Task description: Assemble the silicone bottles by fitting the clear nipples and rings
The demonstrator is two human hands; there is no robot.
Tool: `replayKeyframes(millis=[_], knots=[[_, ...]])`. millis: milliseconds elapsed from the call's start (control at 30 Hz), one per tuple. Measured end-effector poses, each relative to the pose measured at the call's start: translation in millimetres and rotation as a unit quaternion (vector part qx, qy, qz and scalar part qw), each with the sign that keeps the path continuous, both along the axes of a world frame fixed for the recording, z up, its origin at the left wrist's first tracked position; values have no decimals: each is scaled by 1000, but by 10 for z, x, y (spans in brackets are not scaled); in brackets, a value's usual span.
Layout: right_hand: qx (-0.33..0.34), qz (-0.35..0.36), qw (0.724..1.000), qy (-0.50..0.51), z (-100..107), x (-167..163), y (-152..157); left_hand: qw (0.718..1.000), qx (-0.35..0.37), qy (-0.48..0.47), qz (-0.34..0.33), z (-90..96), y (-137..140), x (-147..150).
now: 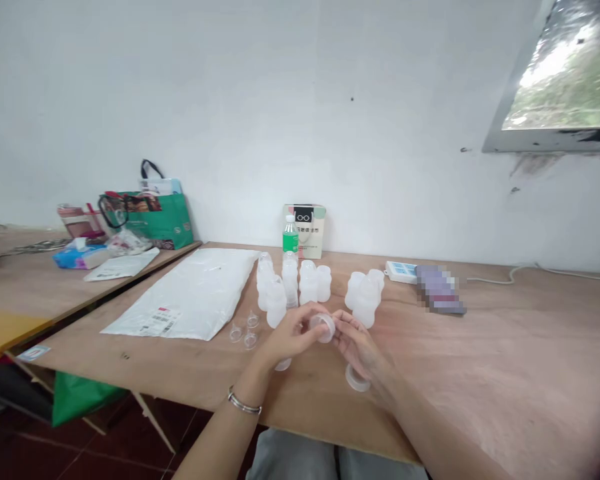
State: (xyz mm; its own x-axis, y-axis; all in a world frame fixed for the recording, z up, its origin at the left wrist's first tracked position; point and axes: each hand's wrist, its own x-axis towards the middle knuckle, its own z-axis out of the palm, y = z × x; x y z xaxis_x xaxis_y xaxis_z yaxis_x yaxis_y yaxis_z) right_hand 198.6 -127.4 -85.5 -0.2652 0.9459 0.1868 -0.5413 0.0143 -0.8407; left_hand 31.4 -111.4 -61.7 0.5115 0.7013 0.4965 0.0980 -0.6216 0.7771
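Observation:
My left hand is closed on a translucent white bottle ring, its thumb reaching across the opening. At the ring's right edge, my right hand pinches with its fingertips; anything small between them is hidden. Another translucent ring lies on the table under my right hand. Part of a clear piece shows below my left hand. Several clear bottle nipples sit to the left. Beyond my hands stand frosted baby bottles, a capped group at left and open-looking bottles at right.
A white plastic mailer covers the table's left part. Behind the bottles are a green-labelled drink bottle and a paper bag. At right lie a white box and a phone. A green bag is on the adjoining table.

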Motion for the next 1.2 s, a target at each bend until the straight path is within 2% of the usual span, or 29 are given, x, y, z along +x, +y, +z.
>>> replayKeyframes(millis=[133,300,400,633,733,967,1200], knots=[[7,6,1000,-3,3,-1,-10,992,-104,-44,-60,-1,-4,35],[11,21,1000,-16,-5,-29,-47,983,-171,-43,-46,-40,20,47],[11,28,1000,-8,-22,-33,-42,981,-178,-46,-54,-29,20,42],[11,21,1000,14,-23,4,17,975,-151,-71,-144,76,-49,20],[9,6,1000,20,-22,8,20,978,-133,-79,-137,70,-65,24],[22,-5,1000,13,-15,-21,11,976,-165,-88,-114,30,-69,28],[43,-5,999,-11,20,-3,-35,972,-163,-95,-141,52,-38,16]])
